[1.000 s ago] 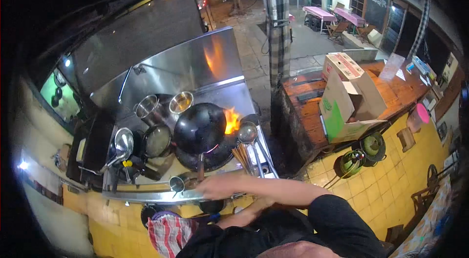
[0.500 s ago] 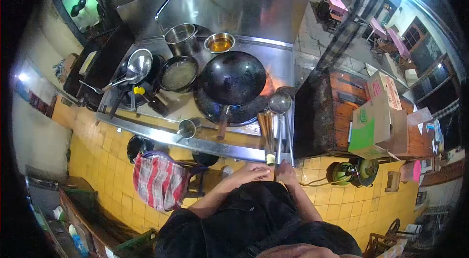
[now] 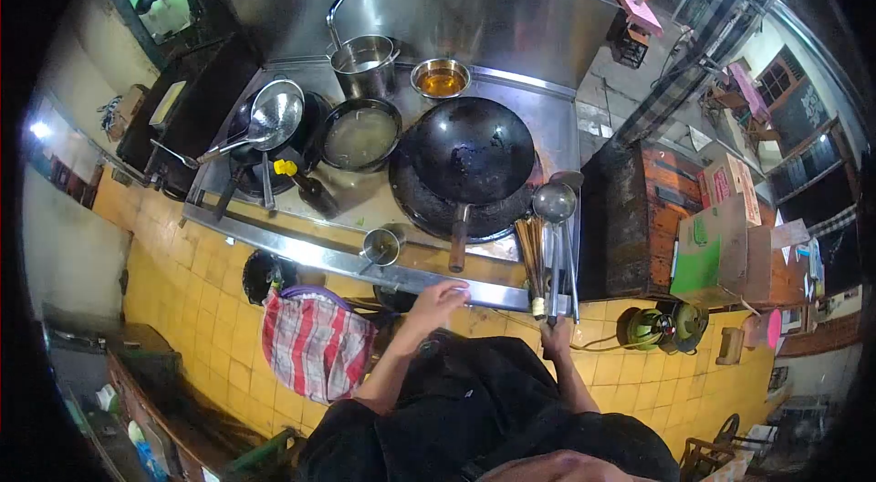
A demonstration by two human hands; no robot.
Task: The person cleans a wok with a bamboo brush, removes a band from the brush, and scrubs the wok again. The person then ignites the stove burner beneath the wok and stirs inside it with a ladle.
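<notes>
My left hand (image 3: 436,306) is over the stove's front edge, fingers stretched out and holding nothing. Just beyond it, the wooden handle of a black wok (image 3: 474,154) points toward me. The wok sits on a burner inside a wider dark pan or ring. My right hand (image 3: 556,338) is closed around the dark handle end of a ladle (image 3: 554,202), whose bowl rests at the stove's right side. Beside the ladle lie a bundle of thin sticks, bound near its end (image 3: 538,305), and another long metal-handled utensil (image 3: 570,272).
On the stove stand a metal pot (image 3: 363,81), a bowl of amber liquid (image 3: 441,81), a pan of cloudy liquid (image 3: 360,137), a skimmer (image 3: 276,113), a yellow-capped bottle (image 3: 315,190) and a metal cup (image 3: 381,247). A striped cloth (image 3: 319,345) hangs below left. Cardboard boxes (image 3: 712,245) stand right.
My left hand has moved left and forward, away from my right hand, toward the wok handle. Orange flame at the wok's right edge no longer shows. The view has shifted.
</notes>
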